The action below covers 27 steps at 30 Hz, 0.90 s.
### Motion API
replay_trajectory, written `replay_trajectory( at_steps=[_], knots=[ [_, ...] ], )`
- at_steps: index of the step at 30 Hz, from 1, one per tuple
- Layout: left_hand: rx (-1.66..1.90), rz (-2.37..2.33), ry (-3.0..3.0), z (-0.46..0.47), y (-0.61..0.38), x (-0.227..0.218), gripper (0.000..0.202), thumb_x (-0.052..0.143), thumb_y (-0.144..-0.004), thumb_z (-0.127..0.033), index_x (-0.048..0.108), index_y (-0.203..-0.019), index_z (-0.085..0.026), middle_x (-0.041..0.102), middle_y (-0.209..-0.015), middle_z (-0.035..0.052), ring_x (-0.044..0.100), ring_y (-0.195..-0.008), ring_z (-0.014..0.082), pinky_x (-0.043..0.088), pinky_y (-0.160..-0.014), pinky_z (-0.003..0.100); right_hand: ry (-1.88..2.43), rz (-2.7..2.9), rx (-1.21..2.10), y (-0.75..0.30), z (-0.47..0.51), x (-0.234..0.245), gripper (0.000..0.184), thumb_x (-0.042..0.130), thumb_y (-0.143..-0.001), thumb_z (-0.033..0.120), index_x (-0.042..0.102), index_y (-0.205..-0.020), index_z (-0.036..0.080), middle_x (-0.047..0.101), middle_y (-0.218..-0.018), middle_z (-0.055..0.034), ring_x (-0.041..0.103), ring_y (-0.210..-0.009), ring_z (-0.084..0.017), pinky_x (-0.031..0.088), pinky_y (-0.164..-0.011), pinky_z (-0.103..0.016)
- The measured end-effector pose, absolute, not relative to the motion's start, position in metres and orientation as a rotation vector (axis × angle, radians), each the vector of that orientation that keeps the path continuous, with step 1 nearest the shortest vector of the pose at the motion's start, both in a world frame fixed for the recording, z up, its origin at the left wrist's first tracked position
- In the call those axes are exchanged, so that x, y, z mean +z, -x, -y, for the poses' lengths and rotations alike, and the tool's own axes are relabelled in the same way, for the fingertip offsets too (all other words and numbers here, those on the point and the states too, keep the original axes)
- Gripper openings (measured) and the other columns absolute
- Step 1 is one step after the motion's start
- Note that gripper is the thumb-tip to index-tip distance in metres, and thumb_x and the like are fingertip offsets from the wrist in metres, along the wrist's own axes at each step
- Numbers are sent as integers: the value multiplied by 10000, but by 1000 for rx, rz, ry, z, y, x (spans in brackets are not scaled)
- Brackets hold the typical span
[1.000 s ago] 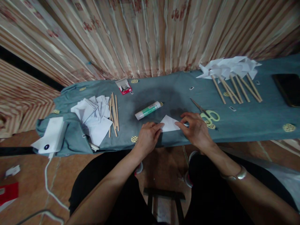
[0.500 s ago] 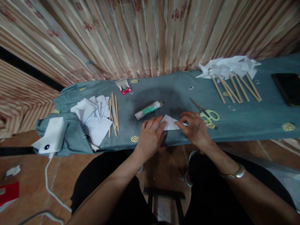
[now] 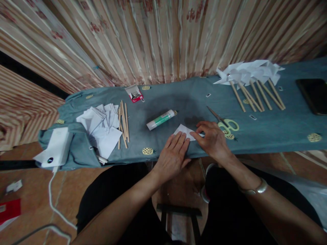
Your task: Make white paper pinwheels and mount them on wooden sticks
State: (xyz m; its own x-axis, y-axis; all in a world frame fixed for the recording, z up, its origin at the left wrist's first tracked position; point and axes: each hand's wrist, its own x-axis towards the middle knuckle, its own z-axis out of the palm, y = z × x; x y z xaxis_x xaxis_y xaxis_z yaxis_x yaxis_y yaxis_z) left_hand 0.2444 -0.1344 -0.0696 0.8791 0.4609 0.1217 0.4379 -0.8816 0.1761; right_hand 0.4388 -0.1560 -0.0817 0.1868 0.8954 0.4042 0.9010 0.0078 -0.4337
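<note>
A small folded sheet of white paper (image 3: 183,129) lies near the front edge of the cloth-covered table. My left hand (image 3: 171,153) rests flat across its lower part, fingers stretched out together, hiding some of the sheet. At the paper's right corner, my right hand (image 3: 211,139) pinches it between thumb and fingers. Just beyond my left hand lies a glue stick (image 3: 161,119) with a green label, capped at its left end. Scissors (image 3: 226,124) with light green handles lie beside my right hand, blades pointing away and to the left.
White paper pinwheels (image 3: 255,73) on wooden sticks lie at the back right, near a dark phone (image 3: 313,95). To the left are loose sticks (image 3: 124,124), a pile of paper sheets (image 3: 102,119), a small red box (image 3: 135,95) of metal bits and a white corded device (image 3: 58,146).
My left hand has slid right and toward me, from holding the paper's left side to lying flat over its lower edge. My right hand stays at the corner.
</note>
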Motion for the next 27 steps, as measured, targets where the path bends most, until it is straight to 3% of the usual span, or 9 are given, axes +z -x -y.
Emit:
replay_trajectory(
  at_steps=[12, 19, 27],
  knots=[
    [199, -679, -2903, 133, -243, -74, 704, 548, -912, -439, 320, -1456, -54, 327, -1552, 219, 244, -1469, 329, 242, -1191, 482, 1840, 1685, -11, -439, 156, -83, 292, 558, -900, 388, 629, -693, 194, 715, -932, -127, 637, -903, -284, 482, -854, -439],
    [212, -668, -2905, 132, -242, -77, 670, 548, -915, -384, 325, -1458, -60, 336, -1548, 218, 226, -1477, 318, 257, -1184, 489, 1827, 1707, 20, -443, 169, -81, 293, 509, -930, 435, 626, -827, 187, 690, -1058, -151, 611, -1001, -295, 462, -912, -447],
    [216, -799, -2903, 138, -209, -70, 615, 560, -907, -301, 363, -1436, -56, 392, -1518, 216, 318, -1443, 310, 338, -1157, 473, 1832, 1664, 22, -459, 188, -84, 260, 469, -948, 397, 574, -799, 212, 665, -1103, -149, 591, -1045, -294, 433, -961, -475]
  ],
)
